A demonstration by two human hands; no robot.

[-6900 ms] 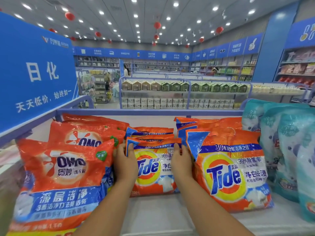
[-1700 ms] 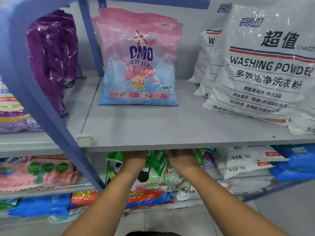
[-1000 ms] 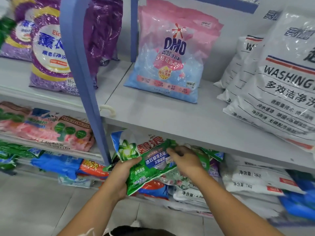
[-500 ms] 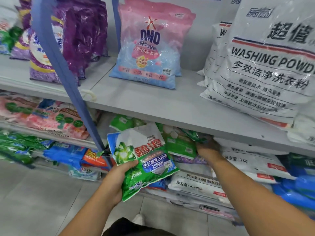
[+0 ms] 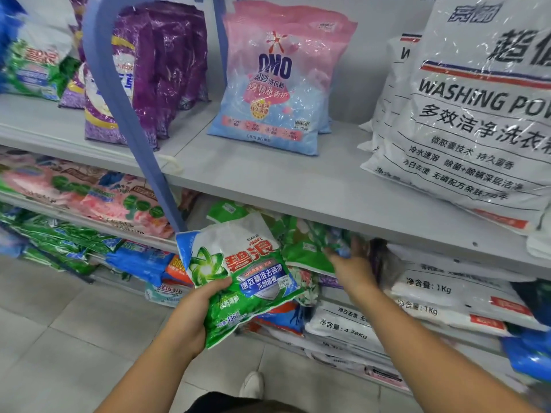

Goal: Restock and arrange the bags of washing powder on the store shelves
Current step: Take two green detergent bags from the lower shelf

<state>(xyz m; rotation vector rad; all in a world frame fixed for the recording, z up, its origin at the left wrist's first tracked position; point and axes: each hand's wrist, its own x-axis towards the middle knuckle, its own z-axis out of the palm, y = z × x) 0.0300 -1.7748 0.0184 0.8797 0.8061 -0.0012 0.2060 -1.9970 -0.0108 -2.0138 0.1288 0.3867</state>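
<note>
I see the left hand gripping a green Ariel bag from below, thumb curled over its front, held tilted in the air just below the grey shelf. The right hand reaches under that shelf, its fingers closing on the corner of another green bag lying on the stack beneath it, forearm stretched up from the lower right.

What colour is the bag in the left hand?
Mostly green and white, red lettering; the bag shows in the head view, left hand.
</note>
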